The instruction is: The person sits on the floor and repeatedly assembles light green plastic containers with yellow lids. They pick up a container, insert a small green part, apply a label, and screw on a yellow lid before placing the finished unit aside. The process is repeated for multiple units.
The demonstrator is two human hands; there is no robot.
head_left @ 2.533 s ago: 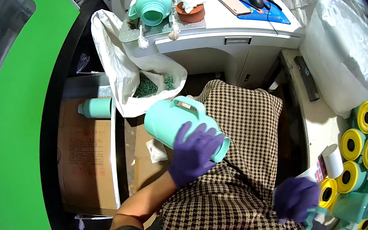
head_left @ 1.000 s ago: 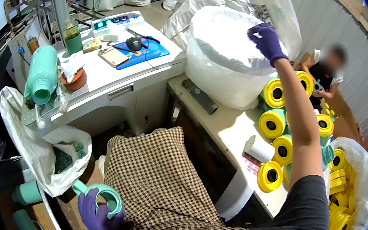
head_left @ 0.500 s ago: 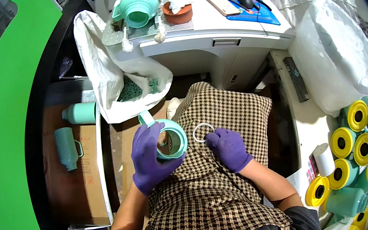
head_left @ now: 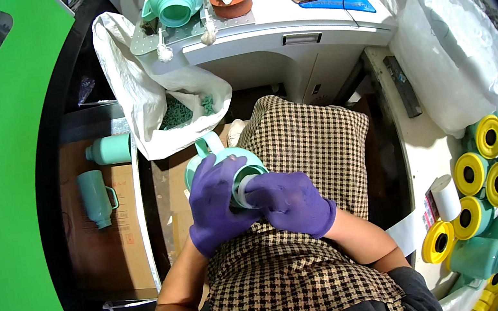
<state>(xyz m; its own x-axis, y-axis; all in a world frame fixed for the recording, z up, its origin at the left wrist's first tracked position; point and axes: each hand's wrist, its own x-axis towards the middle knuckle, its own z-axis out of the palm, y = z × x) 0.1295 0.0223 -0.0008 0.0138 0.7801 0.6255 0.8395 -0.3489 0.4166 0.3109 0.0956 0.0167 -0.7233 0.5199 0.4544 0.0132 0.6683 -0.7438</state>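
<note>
A mint-green handled jug (head_left: pixel 223 159) sits over the person's lap, above a checked apron (head_left: pixel 311 139). The left hand (head_left: pixel 217 203), in a purple glove, has its grip wrapped around the jug's body. The right hand (head_left: pixel 289 204), also gloved, pinches a pale ring (head_left: pixel 242 189) at the jug's mouth. Just beyond hangs a white sack (head_left: pixel 140 88) of green pieces, below the counter (head_left: pixel 281 27). Two more mint jugs (head_left: pixel 99 195) lie on cardboard to the left.

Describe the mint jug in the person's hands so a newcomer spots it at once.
Start at the checked apron over the lap. At its left edge, two purple-gloved hands clasp a mint jug with a handle. Unlike the two mint jugs on cardboard further left, it is held, mouth up.
</note>
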